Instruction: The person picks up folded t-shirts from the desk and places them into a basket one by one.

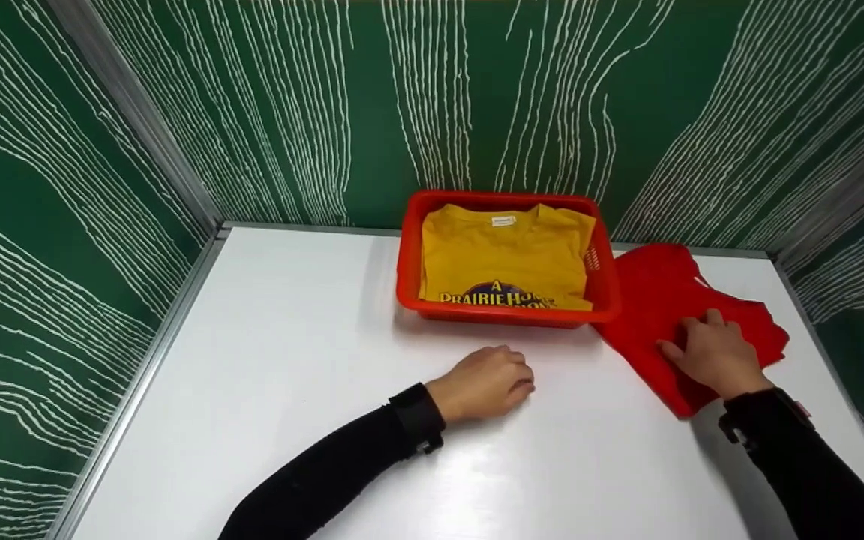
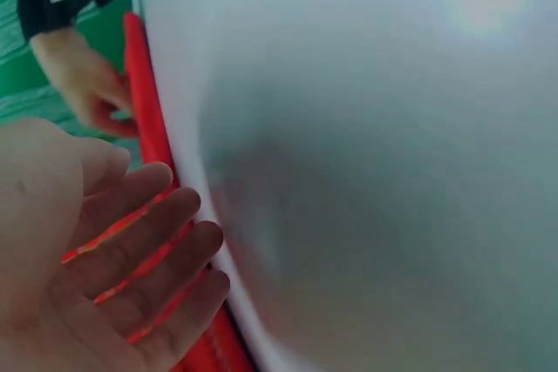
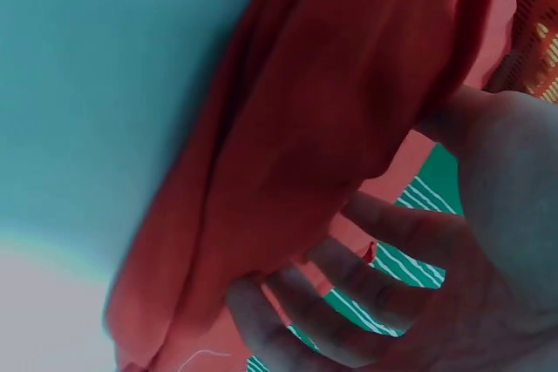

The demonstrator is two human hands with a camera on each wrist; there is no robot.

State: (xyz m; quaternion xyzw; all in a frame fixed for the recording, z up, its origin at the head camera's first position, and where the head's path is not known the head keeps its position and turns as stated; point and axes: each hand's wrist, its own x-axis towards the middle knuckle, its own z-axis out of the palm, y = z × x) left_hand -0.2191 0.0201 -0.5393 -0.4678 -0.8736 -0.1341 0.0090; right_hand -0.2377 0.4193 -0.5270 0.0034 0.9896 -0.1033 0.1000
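A red basket (image 1: 408,247) stands at the back middle of the white table (image 1: 289,337), with a folded yellow printed T-shirt (image 1: 503,251) inside. Right of the basket lies a crumpled red garment (image 1: 653,289). My right hand (image 1: 713,352) rests on top of the red garment (image 3: 331,111), and its fingertips (image 3: 261,302) touch the cloth without curling round it. My left hand (image 1: 488,382) lies on the bare table just in front of the basket and holds nothing. In the left wrist view, the fingers (image 2: 131,250) of that hand are relaxed and nearly straight.
Green walls with white wavy lines close the table in at the back and on both sides. Metal trim runs along the table's edges. The basket's mesh side (image 3: 536,41) lies close to my right hand. The table's left half and front are bare white surface.
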